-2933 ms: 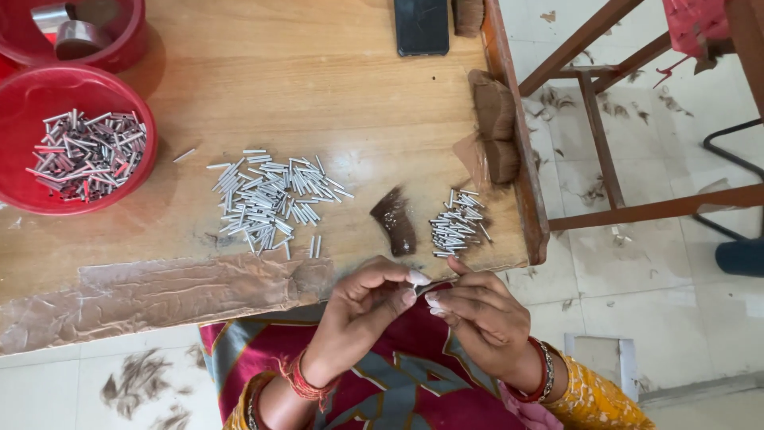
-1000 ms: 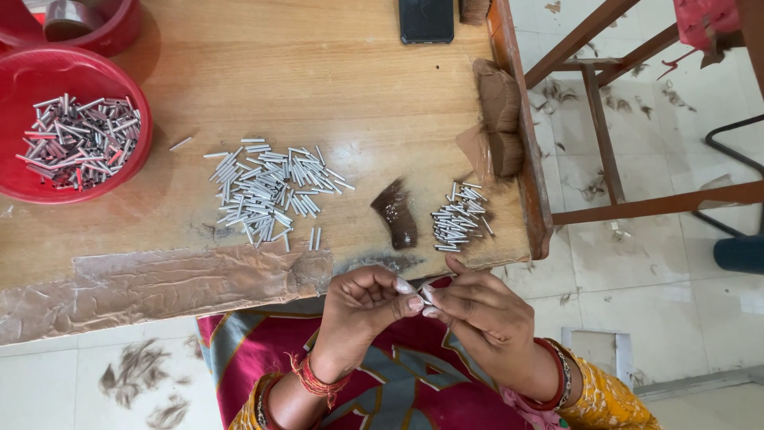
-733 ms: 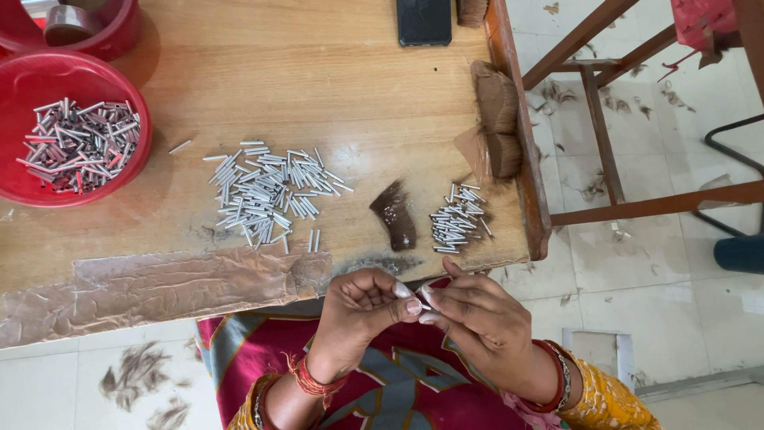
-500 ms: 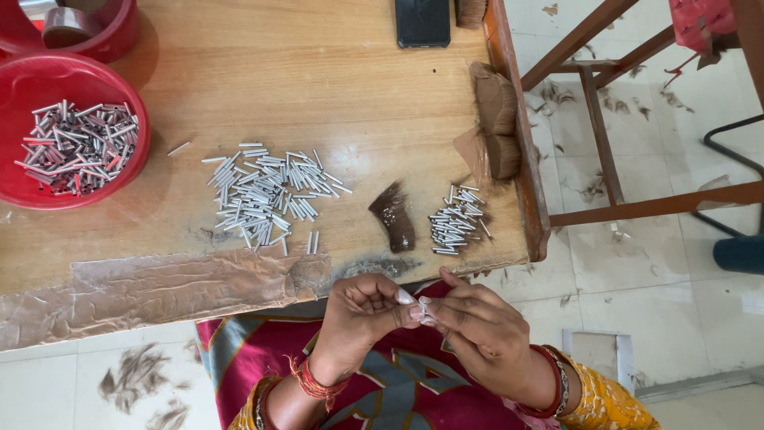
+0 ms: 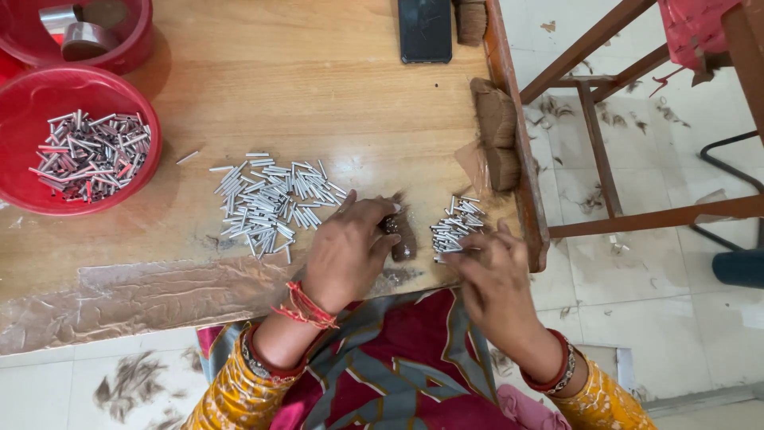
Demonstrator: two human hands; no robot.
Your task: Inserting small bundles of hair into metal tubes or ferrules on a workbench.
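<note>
A flat black rectangular phone (image 5: 424, 30) lies at the far edge of my wooden surface (image 5: 318, 95). My left hand (image 5: 346, 251) curls its fingers closed on the dark brown tuft of fibre (image 5: 400, 233) lying on the surface; my right hand (image 5: 493, 271) touches the small pile of short silver metal tubes (image 5: 457, 227) with loosely spread fingers.

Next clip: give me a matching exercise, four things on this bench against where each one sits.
Things:
1. left hand
2. right hand
3. black phone
4. red bowl

Places:
A. far edge of the wooden table
B. left end, holding metal tubes
C. on the dark brown tuft
D. at the small pile of metal tubes

Pairs: 1-C, 2-D, 3-A, 4-B
</note>
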